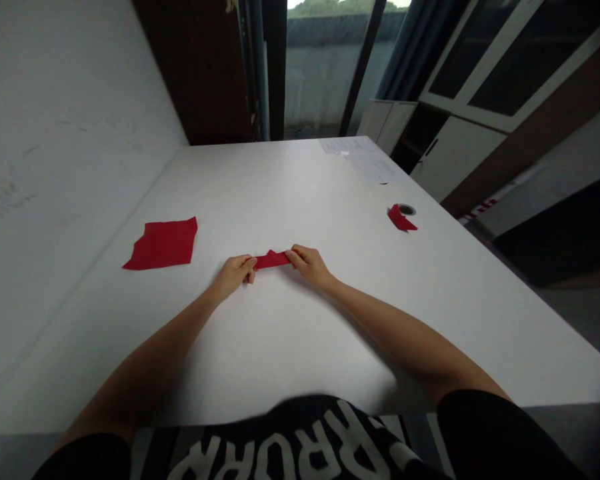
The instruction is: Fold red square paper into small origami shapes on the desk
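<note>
Between my two hands a narrow strip of red cloth [273,260] is stretched, with a small peak sticking up along its top edge. My left hand [236,275] pinches its left end between thumb and fingers. At the other end, my right hand [307,265] grips it in the same way. The strip is held just over the white table; whether it touches the surface I cannot tell. A larger red cloth piece [165,245] with uneven edges lies flat to the left of my left hand.
On the right of the white table [280,193] lies a small red scrap [401,219] against a dark round ring-like object [407,209]. Papers [370,167] lie at the far right corner. A white wall [70,133] borders the left side; cabinets [460,157] stand beyond the right edge.
</note>
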A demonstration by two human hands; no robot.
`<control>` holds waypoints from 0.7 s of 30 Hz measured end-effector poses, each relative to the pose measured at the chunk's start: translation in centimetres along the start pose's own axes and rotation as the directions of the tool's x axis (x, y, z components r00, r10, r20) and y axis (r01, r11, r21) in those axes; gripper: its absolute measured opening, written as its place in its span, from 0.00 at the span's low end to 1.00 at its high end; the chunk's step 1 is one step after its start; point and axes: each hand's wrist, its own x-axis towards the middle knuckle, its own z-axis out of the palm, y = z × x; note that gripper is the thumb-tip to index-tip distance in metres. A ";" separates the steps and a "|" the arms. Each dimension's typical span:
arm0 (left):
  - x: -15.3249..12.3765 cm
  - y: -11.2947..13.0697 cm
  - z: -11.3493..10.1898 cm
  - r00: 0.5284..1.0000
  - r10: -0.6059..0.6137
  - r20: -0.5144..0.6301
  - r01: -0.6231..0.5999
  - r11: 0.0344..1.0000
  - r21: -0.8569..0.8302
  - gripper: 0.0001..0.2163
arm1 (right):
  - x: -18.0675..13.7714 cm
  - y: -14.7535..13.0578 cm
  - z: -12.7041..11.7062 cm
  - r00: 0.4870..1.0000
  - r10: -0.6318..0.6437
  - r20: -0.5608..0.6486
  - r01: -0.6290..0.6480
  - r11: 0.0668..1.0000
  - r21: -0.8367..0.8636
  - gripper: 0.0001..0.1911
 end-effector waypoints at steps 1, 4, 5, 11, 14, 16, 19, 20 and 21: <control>0.0 0.0 -0.1 0.999 0.015 -0.033 -0.015 1.000 0.002 0.19 | 0.0 0.0 0.0 1.000 -0.001 0.018 0.001 1.000 0.005 0.23; 0.0 -0.1 -0.2 0.992 0.052 -0.112 -0.050 0.998 0.024 0.19 | -0.1 0.0 0.0 0.997 0.000 0.074 -0.004 0.999 0.052 0.20; 0.0 0.0 -0.2 0.990 0.060 -0.130 -0.058 0.998 0.024 0.18 | -0.2 0.0 0.0 0.996 0.004 0.092 -0.010 0.997 0.071 0.19; 0.0 0.0 0.1 0.986 0.063 -0.157 -0.070 0.997 -0.040 0.14 | -0.4 0.2 0.1 0.985 0.033 0.168 -0.048 0.995 0.085 0.16; 0.1 -0.3 0.3 0.983 0.054 -0.174 -0.066 0.996 -0.065 0.14 | -0.4 0.2 0.2 0.981 0.029 0.192 -0.043 0.997 0.067 0.16; 0.1 -0.4 0.4 0.981 0.058 -0.183 -0.076 0.993 -0.089 0.14 | -0.3 0.2 0.2 0.979 0.022 0.200 -0.035 0.997 0.063 0.16; 0.1 -0.5 0.5 0.979 0.064 -0.194 -0.091 0.987 -0.131 0.13 | -0.4 0.2 0.3 0.978 0.023 0.207 -0.035 0.998 0.055 0.16; 0.1 -0.4 0.5 0.979 0.064 -0.194 -0.093 0.986 -0.142 0.13 | -0.4 0.1 0.3 0.976 0.026 0.216 -0.036 0.998 0.044 0.16; 0.1 -0.4 0.6 0.980 0.065 -0.190 -0.094 0.984 -0.150 0.12 | -0.5 0.1 0.3 0.974 0.029 0.227 -0.037 0.999 0.031 0.16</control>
